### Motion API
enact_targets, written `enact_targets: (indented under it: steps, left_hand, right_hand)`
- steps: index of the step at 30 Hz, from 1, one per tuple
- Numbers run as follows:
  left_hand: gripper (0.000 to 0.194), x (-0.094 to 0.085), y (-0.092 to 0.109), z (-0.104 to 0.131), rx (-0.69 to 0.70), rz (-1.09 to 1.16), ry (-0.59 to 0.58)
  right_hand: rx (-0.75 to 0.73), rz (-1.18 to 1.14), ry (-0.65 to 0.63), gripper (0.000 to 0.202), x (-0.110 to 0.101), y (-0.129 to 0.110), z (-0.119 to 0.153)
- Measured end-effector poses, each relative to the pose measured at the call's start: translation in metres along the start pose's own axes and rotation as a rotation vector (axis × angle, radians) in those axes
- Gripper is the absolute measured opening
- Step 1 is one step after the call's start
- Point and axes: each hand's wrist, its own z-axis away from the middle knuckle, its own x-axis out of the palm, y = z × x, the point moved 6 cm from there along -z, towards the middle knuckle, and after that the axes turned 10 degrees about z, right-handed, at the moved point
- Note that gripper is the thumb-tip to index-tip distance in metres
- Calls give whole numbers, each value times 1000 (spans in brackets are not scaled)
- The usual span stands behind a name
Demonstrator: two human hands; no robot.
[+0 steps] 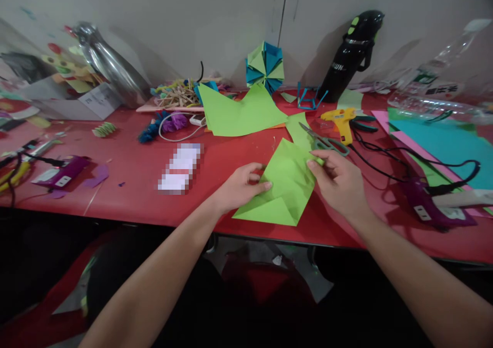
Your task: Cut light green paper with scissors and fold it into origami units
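Between my hands, at the table's front edge, is a light green sheet of paper (287, 183) with creases and a folded flap at its lower left. My left hand (244, 186) grips its left edge, thumb on top and the other fingers curled behind. At the upper right corner, my right hand (337, 178) pinches the paper between thumb and forefinger. Just beyond lie grey-handled scissors (327, 143), partly over a green paper strip (300, 129). A larger green sheet (242, 110) rests farther back.
A yellow glue gun (344, 122) trails its cord to a purple power strip (431, 204) at right. A phone (181, 168) lies at left. Behind stand a black bottle (348, 60), a folded paper ball (265, 68) and a steel jug (111, 65). Coloured sheets (442, 137) lie at right.
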Motion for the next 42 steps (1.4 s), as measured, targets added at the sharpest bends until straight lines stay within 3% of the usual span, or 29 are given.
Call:
enact_targets:
  steps: [8, 11, 20, 27, 33, 39, 42]
  left_hand:
    - [65, -11, -3, -5, 0, 33, 79]
    - [55, -10, -2, -4, 15, -4, 95]
    - [34, -16, 1, -8, 175, 139, 171]
    - [32, -6, 1, -7, 60, 304, 150]
    - [22, -7, -1, -6, 18, 238, 160]
    - [33, 1, 9, -4, 237, -109, 60]
    - [29, 5, 8, -2, 222, -156, -14]
  right_hand:
    - [-317, 67, 65, 23, -6, -21, 0]
    - [-371, 87, 19, 22, -4, -23, 0]
    - [-392, 33, -127, 14, 4, -35, 6]
    - [-446, 35, -170, 16, 14, -31, 10]
    - [-360, 69, -122, 14, 15, -23, 7]
    - [-178, 104, 37, 42, 5, -11, -4]
    - [-129, 110, 36, 35, 2, 1, -12]
